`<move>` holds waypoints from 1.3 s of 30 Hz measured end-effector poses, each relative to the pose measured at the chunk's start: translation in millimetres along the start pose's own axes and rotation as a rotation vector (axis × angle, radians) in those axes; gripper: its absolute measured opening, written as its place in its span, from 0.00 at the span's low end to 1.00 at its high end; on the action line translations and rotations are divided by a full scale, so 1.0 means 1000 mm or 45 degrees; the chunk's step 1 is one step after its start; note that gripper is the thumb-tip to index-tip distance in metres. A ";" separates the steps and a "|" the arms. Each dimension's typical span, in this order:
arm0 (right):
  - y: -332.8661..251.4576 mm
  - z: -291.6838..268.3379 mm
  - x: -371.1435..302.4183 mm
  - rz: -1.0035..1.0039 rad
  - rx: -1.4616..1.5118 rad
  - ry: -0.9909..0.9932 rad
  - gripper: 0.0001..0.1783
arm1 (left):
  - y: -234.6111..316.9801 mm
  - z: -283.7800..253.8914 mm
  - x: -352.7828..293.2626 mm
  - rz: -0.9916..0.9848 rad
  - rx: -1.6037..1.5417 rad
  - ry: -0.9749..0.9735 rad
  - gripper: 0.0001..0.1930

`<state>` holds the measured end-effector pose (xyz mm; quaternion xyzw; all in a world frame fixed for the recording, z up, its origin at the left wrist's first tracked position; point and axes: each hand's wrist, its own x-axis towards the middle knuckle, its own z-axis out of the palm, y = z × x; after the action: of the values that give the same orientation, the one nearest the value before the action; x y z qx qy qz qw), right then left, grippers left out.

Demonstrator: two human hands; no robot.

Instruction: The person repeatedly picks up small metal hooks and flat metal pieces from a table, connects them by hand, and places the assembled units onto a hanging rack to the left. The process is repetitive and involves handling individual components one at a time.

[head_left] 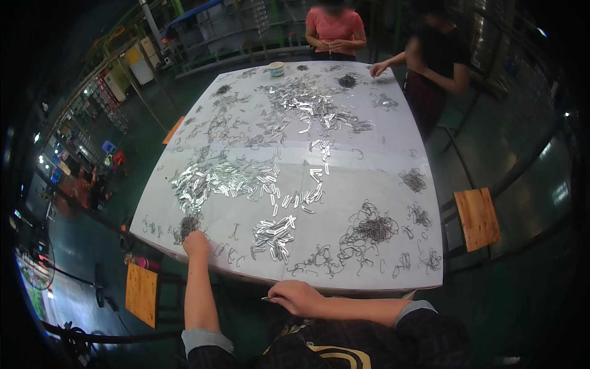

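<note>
So the biggest thing here is the white table (375, 203), spreading out ahead of both hands and covered almost all over with little metal parts. Across its middle, up and away from the hands, run shiny silver clips (227, 181) in long bright heaps, with a smaller bunch (273, 234) sitting just ahead, between the two hands. To the right of the hands there's a tangle of dark wire hooks (372, 229), with loose ones trailing back toward the near edge.

At the far side, well away from the hands, two other people stand at the table, one in a pink top (335, 27) and one in dark clothes (439, 55). A small pale cup (276, 69) sits near them. Wooden stools flank the table: one (478, 218) off to the right, another (142, 294) just left of the left arm.

The left hand (196, 244) is stretched out onto the near left corner, fingers curled down right by a small dark clump of hooks (187, 226); whether it's actually gripping any is impossible to tell. The right hand (298, 298) hangs back at the near table edge, pinched closed on a thin metal piece (265, 299) poking out to the left. The hands are apart.
</note>
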<state>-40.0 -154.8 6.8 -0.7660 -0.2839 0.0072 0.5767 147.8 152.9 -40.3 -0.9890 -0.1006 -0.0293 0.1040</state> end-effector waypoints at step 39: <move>-0.012 0.000 -0.007 0.142 -0.182 0.196 0.04 | 0.071 -0.103 -0.239 0.250 -2.683 -0.265 0.03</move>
<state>-51.4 -156.0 15.1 -0.8180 -0.1954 -0.0397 0.5395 -75.2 17.1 26.9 -0.5815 0.0473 -0.0085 -0.8121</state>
